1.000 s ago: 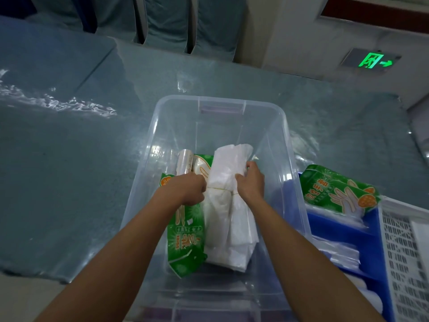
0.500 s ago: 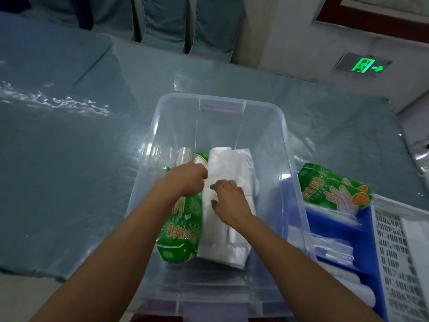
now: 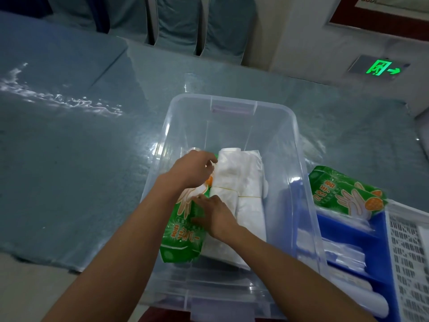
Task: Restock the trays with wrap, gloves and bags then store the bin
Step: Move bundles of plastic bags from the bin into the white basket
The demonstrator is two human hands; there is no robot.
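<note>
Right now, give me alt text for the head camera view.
Left hand and right hand reach into a clear bin, onto a green glove pack beside banded white bags. A second glove pack sits on the blue tray.

Your left hand covers the top of the glove pack and nearly all of the wrap roll; only the roll's end shows. Its curled fingertips meet the bag bundle: pinch or mere touch, not resolvable. Your right hand hides the seam between pack and bundle; grip unclear. Pack print unreadable. Blue tray contents blurred behind the bin wall. White basket cut off at right edge.
</note>
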